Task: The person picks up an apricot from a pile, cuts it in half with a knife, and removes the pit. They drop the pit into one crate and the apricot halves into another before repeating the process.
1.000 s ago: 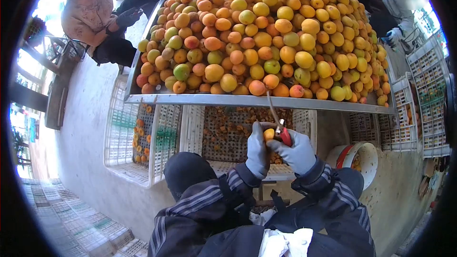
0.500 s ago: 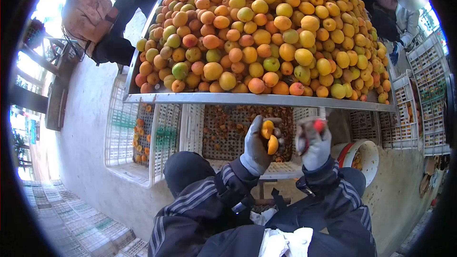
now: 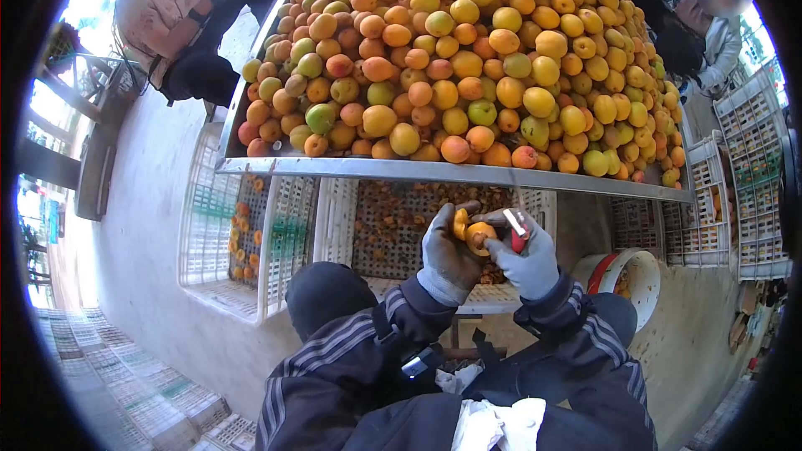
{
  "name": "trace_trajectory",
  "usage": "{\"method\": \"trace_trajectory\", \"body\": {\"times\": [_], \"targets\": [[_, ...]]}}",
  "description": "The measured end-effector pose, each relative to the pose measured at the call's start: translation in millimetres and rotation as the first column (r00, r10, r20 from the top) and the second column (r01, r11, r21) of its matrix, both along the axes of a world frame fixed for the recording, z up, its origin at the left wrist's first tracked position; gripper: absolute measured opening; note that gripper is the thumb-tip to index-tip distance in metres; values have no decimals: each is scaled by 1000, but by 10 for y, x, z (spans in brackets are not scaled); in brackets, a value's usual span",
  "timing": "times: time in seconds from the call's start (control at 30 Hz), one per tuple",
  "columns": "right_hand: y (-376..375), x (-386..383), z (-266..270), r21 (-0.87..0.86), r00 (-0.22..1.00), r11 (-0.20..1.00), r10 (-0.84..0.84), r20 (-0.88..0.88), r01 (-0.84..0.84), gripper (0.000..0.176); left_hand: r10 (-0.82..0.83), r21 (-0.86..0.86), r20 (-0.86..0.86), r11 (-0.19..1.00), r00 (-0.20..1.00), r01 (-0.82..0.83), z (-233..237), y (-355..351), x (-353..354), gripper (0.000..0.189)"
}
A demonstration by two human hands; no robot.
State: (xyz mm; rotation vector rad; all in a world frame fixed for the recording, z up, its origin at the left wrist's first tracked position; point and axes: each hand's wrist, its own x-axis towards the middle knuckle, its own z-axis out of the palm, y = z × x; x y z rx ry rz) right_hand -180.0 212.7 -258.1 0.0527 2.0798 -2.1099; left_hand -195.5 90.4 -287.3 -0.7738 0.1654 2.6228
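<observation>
My gloved left hand (image 3: 447,266) is closed around a split apricot (image 3: 479,237), its cut face turned up with a brown middle. Beside it, between the same fingers, shows another apricot piece (image 3: 459,223). My right hand (image 3: 532,262), also gloved, grips a small red-handled tool (image 3: 519,240) with a pale flat end pointing up and away. The right thumb and fingertips meet the split apricot's edge. Under both hands stands a white crate (image 3: 334,230) with scattered apricot pieces on its slotted bottom.
A metal-edged table (image 3: 451,171) heaped with whole apricots (image 3: 468,58) lies ahead. Left is another crate (image 3: 276,259) holding apricot halves; right, a white bucket (image 3: 643,284) and stacked crates (image 3: 752,167). One person (image 3: 167,25) sits at the left, another (image 3: 710,33) at far right.
My right hand has moved left with the red-handled tool and now meets the split apricot in my left hand. That apricot's cut face has turned upward.
</observation>
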Motion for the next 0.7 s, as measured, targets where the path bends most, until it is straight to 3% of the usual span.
{"method": "trace_trajectory", "body": {"times": [0.07, 0.13, 0.17, 0.2, 0.27, 0.37, 0.5, 0.67, 0.7], "targets": [[9, 15, -71, 100, 995, 995, 26, -93, -16, 22, 9, 0, 14, 1000, 1000, -9, -39, 2, 1, 35], [-8, 36, -61, -32, 969, 979, -205, -138, 203, 19, 38, -45, 25, 998, 999, -37, -45, -4, 7, 33], [46, 52, -6, -214, 953, 947, -270, -138, 238, 17, 40, -43, 29, 998, 999, -39, -34, 12, 14, 33], [31, 5, 41, -324, 910, 924, -300, -286, 203, 27, 42, -95, 29, 995, 999, -39, -10, 43, 20, 32], [-21, 33, 249, -412, 904, 902, -276, -328, 126, 39, 42, -144, 31, 989, 999, -37, 18, 86, 43, 31], [-98, 26, 263, -302, 874, 948, -228, -429, 100, 42, 10, -145, 50, 989, 999, -3, 30, 147, 110, 29], [-78, 37, 179, -260, 913, 963, -165, -373, 68, 43, -11, -193, 13, 981, 1000, 14, -13, 164, 170, 27], [-98, 86, 141, -98, 860, 992, -120, -496, 83, 47, 24, -263, -7, 964, 1000, -25, -9, 206, 193, 25], [-139, 95, 129, -138, 858, 981, -188, -478, 138, 49, 61, -268, -6, 962, 998, -60, -3, 212, 185, 26]]}}
